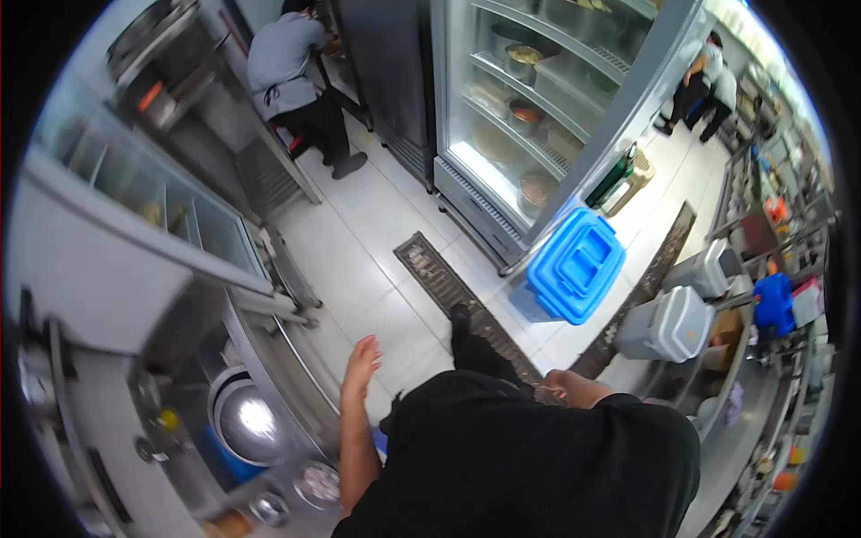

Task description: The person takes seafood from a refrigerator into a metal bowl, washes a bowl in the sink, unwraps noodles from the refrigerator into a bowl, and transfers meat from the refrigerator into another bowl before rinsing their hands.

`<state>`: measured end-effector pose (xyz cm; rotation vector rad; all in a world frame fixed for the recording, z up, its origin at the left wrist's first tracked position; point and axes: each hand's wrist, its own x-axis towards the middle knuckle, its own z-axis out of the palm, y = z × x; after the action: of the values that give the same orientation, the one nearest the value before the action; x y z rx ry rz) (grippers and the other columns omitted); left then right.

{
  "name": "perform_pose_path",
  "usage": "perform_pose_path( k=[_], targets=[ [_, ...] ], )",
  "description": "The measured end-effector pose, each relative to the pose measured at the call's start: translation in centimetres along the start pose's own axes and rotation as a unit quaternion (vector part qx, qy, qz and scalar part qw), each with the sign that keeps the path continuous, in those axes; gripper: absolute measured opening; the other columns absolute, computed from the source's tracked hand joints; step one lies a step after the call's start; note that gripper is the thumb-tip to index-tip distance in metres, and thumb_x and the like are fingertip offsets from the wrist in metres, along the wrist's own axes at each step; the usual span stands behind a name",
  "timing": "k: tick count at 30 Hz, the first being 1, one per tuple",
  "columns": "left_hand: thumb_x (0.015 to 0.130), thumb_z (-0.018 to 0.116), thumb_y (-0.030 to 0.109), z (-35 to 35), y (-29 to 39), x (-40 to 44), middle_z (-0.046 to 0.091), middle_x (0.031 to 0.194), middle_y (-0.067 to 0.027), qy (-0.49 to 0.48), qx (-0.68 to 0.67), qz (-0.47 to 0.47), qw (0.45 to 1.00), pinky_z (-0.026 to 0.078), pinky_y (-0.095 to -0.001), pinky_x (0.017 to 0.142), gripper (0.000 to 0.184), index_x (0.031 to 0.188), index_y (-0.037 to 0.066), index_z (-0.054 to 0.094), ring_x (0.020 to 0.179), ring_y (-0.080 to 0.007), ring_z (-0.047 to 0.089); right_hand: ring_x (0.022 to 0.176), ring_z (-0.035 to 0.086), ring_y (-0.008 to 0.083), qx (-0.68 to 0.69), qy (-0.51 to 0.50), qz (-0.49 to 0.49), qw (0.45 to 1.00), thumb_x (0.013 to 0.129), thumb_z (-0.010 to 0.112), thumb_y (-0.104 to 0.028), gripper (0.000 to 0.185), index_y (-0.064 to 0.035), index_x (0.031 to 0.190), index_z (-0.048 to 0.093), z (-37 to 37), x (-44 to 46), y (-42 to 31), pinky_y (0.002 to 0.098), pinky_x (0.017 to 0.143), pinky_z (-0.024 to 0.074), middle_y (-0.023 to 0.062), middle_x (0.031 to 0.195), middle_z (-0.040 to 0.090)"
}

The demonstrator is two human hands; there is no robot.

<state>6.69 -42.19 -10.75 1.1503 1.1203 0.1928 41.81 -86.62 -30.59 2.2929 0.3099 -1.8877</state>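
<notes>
My left hand [361, 366] is out in front of my body on the left, fingers stretched and holding nothing. It hangs over the white tiled floor, beside the metal sink counter. My right hand [558, 384] is low at my right side, its fingers curled in; whether anything is inside them is hidden. Nearest to that hand are a floor drain grate [457, 282] and a lidded blue bin [578, 264]. One dark shoe [460, 316] of mine is on the grate.
A glass-door fridge [529, 125] with bowls of food stands ahead. A person [287, 67] bends at the back left; others [704, 90] are far right. Grey bins [665, 325] line the right shelves. A large metal bowl [251, 420] is in the left sink.
</notes>
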Motion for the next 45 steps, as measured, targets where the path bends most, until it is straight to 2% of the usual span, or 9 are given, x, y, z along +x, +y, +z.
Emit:
perform_pose_path(
  k=[2, 6, 9, 16, 22, 27, 29, 36, 45],
  targets=[
    [0.099, 0.055, 0.040, 2.0, 6.7, 5.0, 0.056, 0.133, -0.0095, -0.029, 0.052, 0.027, 0.998, 0.047, -0.0381, 0.094, 0.051, 0.139, 0.009, 0.049, 0.114, -0.0216, 0.058, 0.076, 0.069, 0.0331, 0.096, 0.019, -0.041, 0.994, 0.096, 0.057, -0.036, 0.045, -0.0006, 0.124, 0.060, -2.5, 4.1, -3.2, 0.0516, 0.064, 0.0594, 0.0220, 0.109, 0.065],
    [0.101, 0.054, 0.037, 8.0, 19.0, 12.7, 0.055, 0.132, -0.0106, -0.100, 0.083, 0.049, 0.990, 0.047, -0.0375, 0.094, 0.050, 0.140, 0.007, 0.048, 0.115, -0.0221, 0.058, 0.055, 0.066, 0.0311, 0.232, 0.181, -0.153, 0.943, 0.091, 0.058, -0.036, 0.040, 0.0019, 0.098, 0.067, -13.1, 4.7, -14.3, 0.0465, 0.055, 0.0548, 0.0180, 0.070, 0.065],
    [0.101, 0.055, 0.034, 11.1, 28.2, 18.3, 0.055, 0.133, -0.0117, -0.108, 0.066, 0.123, 0.984, 0.048, -0.0388, 0.096, 0.048, 0.139, 0.006, 0.048, 0.116, -0.0244, 0.058, 0.090, 0.070, 0.0344, 0.273, 0.366, -0.274, 0.846, 0.089, 0.059, -0.039, 0.044, 0.0013, 0.103, 0.069, -20.2, 3.7, -21.0, 0.0429, 0.083, 0.0532, 0.0239, 0.094, 0.070],
    [0.101, 0.057, 0.028, 14.4, 50.7, 29.5, 0.057, 0.128, -0.0093, -0.086, -0.010, 0.342, 0.936, 0.050, -0.0361, 0.091, 0.036, 0.129, 0.006, 0.055, 0.113, -0.0236, 0.060, 0.102, 0.066, 0.0355, 0.324, 0.401, -0.199, 0.833, 0.088, 0.062, -0.034, 0.035, -0.0026, 0.103, 0.069, -30.4, 3.1, -23.9, 0.0418, 0.090, 0.0514, 0.0199, 0.107, 0.070],
    [0.101, 0.058, 0.031, 24.8, 68.6, 38.8, 0.024, 0.159, -0.0193, -0.109, 0.037, 0.519, 0.847, 0.026, -0.0345, 0.115, 0.072, 0.153, -0.001, 0.021, 0.144, -0.0263, 0.032, 0.099, 0.066, 0.0329, 0.378, 0.423, -0.008, 0.824, 0.089, 0.062, -0.034, 0.036, -0.0039, 0.109, 0.068, -28.4, 1.1, -23.3, 0.0418, 0.088, 0.0518, 0.0181, 0.104, 0.070],
    [0.096, 0.068, 0.026, 29.7, 73.3, 44.9, 0.055, 0.128, -0.0188, -0.208, -0.021, 0.572, 0.794, 0.044, -0.0306, 0.099, 0.058, 0.133, -0.010, 0.041, 0.115, -0.0198, 0.056, 0.075, 0.060, 0.0165, 0.671, 0.379, 0.027, 0.637, 0.094, 0.061, -0.031, 0.031, -0.0066, 0.113, 0.064, -20.8, -4.1, -30.5, 0.0341, 0.061, 0.0531, 0.0047, 0.093, 0.065],
    [0.095, 0.068, 0.022, 29.5, 74.5, 45.1, 0.059, 0.122, -0.0172, -0.229, -0.018, 0.564, 0.793, 0.047, -0.0288, 0.092, 0.052, 0.129, -0.009, 0.044, 0.106, -0.0182, 0.058, 0.083, 0.062, 0.0201, 0.610, 0.383, 0.050, 0.691, 0.094, 0.062, -0.032, 0.036, -0.0065, 0.119, 0.062, -16.2, -2.4, -33.4, 0.0373, 0.064, 0.0544, 0.0064, 0.103, 0.066],
    [0.093, 0.073, 0.024, 28.0, 78.8, 42.3, 0.064, 0.102, -0.0115, -0.264, -0.059, 0.637, 0.722, 0.048, -0.0277, 0.086, 0.047, 0.119, -0.009, 0.052, 0.093, -0.0158, 0.060, 0.070, 0.062, 0.0196, 0.758, 0.361, 0.034, 0.542, 0.092, 0.064, -0.032, 0.037, -0.0010, 0.112, 0.064, -12.0, -6.3, -47.9, 0.0341, 0.057, 0.0521, 0.0101, 0.088, 0.066],
    [0.095, 0.068, 0.038, 25.9, 82.4, 42.1, 0.062, 0.100, -0.0106, -0.322, 0.079, 0.578, 0.746, 0.046, -0.0308, 0.084, 0.050, 0.111, -0.009, 0.056, 0.090, -0.0169, 0.054, 0.081, 0.067, 0.0270, 0.747, 0.376, 0.021, 0.548, 0.091, 0.062, -0.034, 0.037, -0.0007, 0.106, 0.067, -5.5, -6.8, -57.1, 0.0392, 0.074, 0.0543, 0.0167, 0.095, 0.070]
  ],
)
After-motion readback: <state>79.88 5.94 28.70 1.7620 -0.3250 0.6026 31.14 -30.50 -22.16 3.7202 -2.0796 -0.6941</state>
